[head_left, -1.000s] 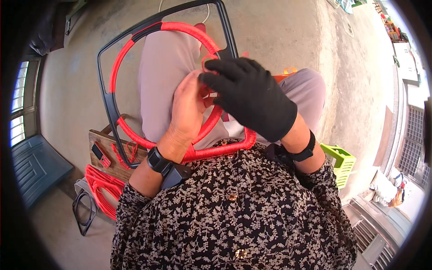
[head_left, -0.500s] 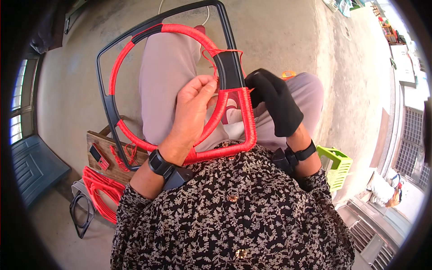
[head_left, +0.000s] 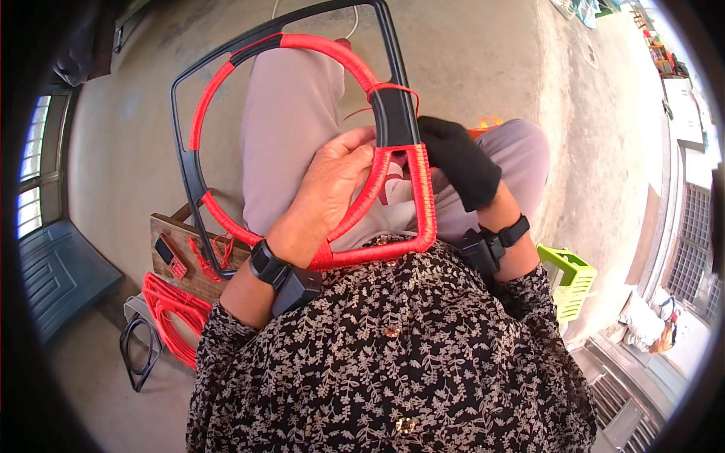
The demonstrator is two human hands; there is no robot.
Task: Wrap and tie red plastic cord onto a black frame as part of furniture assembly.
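No word, number or sign can be read in the head view. The keys of the red phone (head_left: 171,257), which lies on the wooden board (head_left: 170,228), are too small to make out, and the coloured things (head_left: 658,59) near the upper right edge are too blurred for any lettering to be told.

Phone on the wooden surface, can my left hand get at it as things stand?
Probably not straight across: your left hand is at the frame, whose left side appears between it and the phone. Reaching around might work; the phone's face looks uncovered.
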